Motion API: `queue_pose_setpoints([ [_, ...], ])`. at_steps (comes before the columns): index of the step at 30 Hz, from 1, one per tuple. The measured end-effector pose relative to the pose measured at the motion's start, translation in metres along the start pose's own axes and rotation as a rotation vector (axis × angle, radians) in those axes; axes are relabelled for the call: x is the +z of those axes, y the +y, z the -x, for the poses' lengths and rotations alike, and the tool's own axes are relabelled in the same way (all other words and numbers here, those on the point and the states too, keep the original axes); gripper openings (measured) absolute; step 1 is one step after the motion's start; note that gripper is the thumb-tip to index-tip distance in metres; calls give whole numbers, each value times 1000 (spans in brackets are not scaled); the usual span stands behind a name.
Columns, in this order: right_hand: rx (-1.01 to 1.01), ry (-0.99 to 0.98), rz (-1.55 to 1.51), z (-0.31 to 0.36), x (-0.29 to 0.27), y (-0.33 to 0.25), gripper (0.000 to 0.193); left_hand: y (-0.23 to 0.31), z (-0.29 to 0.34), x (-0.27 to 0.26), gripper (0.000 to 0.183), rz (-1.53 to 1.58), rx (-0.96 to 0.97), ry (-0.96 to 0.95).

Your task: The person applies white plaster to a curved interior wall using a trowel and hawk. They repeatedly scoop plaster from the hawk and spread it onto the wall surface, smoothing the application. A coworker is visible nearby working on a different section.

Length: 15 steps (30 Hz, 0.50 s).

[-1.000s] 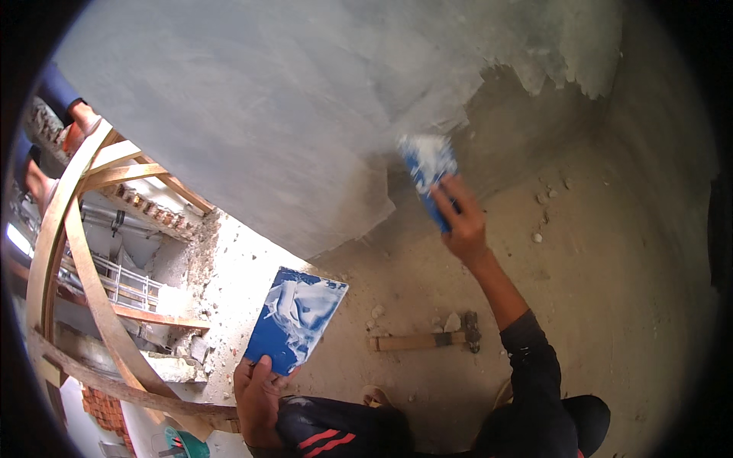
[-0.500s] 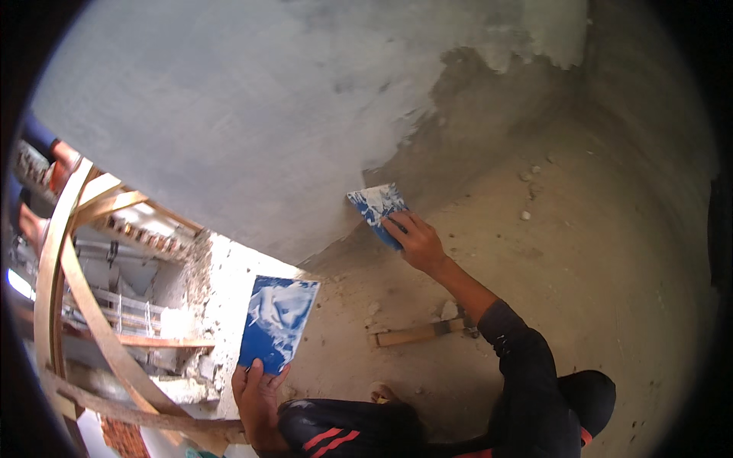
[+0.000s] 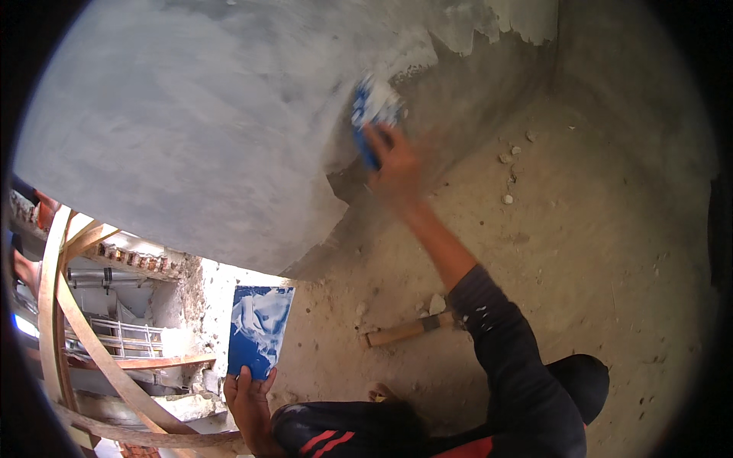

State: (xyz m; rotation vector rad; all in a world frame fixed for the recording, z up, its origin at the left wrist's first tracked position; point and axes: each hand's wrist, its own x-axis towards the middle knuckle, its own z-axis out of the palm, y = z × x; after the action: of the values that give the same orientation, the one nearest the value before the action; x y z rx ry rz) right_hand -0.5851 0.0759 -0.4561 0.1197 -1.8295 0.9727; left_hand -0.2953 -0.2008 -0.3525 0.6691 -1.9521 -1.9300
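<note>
My right hand is reached up to the wall, closed round a blue putty spreader smeared with white putty. Motion blurs this hand and its tool; the spreader's blade lies against the wall beside the border between pale coating and darker bare surface. Low on the left, my left hand grips the bottom edge of a flat blue plate. White putty coats much of the plate's upper face, and my fingers cover its lower edge.
A short wooden piece lies on the dusty floor, near a pale stone. Small rubble sits farther off. Wooden bars frame an opening at left, where part of another person's limb shows.
My right hand has swept the spreader upward along the wall. My left hand still holds the plate, a little lower and farther left in view. The whole view has shifted slightly.
</note>
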Motion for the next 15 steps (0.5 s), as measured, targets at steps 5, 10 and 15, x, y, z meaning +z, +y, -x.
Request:
queue_pose_setpoints([
  [5,25,-175,-198,45,-19,-16,65,9,5,6,26,-1,-35,-14],
  [10,-53,174,23,-36,-42,24,55,22,9,11,25,-12,-90,-42],
  [15,137,21,-13,-40,-25,12,58,13,-2,4,23,49,-86,-135],
])
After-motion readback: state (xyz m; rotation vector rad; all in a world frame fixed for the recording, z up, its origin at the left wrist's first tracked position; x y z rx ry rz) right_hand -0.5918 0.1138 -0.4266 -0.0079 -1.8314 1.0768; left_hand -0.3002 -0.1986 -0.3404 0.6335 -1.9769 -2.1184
